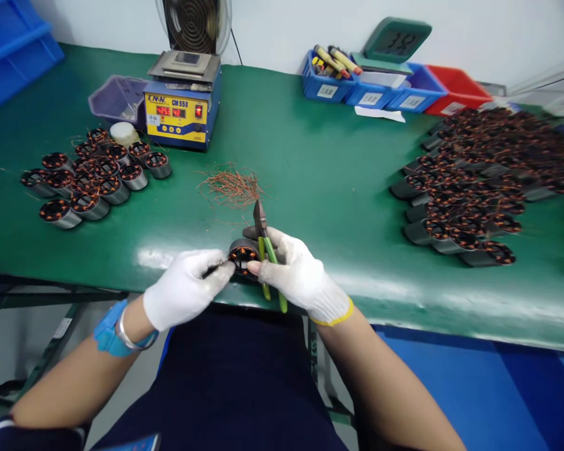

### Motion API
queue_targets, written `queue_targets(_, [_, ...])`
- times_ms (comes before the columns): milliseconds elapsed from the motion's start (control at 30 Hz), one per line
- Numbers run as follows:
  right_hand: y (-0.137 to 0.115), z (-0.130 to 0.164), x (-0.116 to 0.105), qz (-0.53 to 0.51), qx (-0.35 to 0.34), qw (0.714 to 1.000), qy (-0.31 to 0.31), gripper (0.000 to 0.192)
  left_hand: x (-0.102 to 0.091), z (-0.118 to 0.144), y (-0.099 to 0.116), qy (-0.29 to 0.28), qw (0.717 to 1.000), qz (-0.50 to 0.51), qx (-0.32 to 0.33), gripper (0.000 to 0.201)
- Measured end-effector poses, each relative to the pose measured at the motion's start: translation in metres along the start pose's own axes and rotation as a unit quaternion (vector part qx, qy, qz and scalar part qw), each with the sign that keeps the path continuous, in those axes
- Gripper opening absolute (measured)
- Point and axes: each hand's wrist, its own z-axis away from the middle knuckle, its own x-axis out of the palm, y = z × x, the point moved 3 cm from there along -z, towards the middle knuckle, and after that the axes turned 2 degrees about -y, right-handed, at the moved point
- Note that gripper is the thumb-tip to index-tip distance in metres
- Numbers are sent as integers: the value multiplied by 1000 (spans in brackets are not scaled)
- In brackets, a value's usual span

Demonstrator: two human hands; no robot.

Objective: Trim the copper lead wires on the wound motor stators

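At the near edge of the green tabletop (319,181), seen from your head camera, both your gloved hands meet over one small motor stator (242,254) wound with copper wire. Your left hand (184,294) pinches the stator's near side between thumb and fingertips. Your right hand (301,275) presses a thumb against the stator while its closed fingers grip a pair of green-handled cutters (266,250), blades pointing up and away from you. To do this well, I'd judge you should keep the stator steady against the tabletop edge and bring the blades close to the winding before snipping. Just beyond lies one loose pile of copper wire clippings (231,186). Left, about fifteen stators (94,181) stand grouped, beside one yellow and blue soldering station (183,106). Right, a far larger heap of stators (479,181) spreads out, too blurred to count. Four small bins (395,91) line the wall
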Motion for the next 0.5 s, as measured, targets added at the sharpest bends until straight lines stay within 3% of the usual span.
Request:
queue_targets(67, [0, 1, 1, -2, 6, 1000, -7, 57, -4, -3, 3, 109, 988, 113, 14, 26])
queue_targets(133, [2, 2, 2, -3, 14, 1000, -8, 56, -20, -1, 4, 265, 939, 214, 44, 25])
queue_targets(167, [3, 2, 2, -4, 16, 1000, -4, 57, -27, 0, 4, 318, 920, 220, 59, 25])
queue_targets(200, [4, 1, 1, -7, 17, 1000, 1, 57, -33, 0, 5, 336, 921, 185, 69, 23])
queue_targets(233, [6, 1, 1, -11, 16, 1000, 3, 57, -35, -1, 6, 315, 939, 116, 67, 21])
queue_targets(300, [7, 0, 1, -16, 10, 1000, 5, 57, -26, -5, 5, 169, 984, -36, 31, 18])
queue_targets(367, [7, 0, 1, -20, 1, 1000, 8, 56, -10, -6, 3, 13, 997, -72, 5, 22])
queue_targets(400, [7, 0, 1, -23, -2, 1000, 11, 55, -4, -6, 3, -21, 999, -47, 2, 24])
queue_targets(433, [7, 0, 1, -28, -5, 1000, 15, 53, -2, -7, 4, -9, 1000, -5, 12, 26])
queue_targets(500, [6, 1, 2, -37, 0, 999, 19, 49, -10, -7, 6, 131, 986, 86, 53, 25])
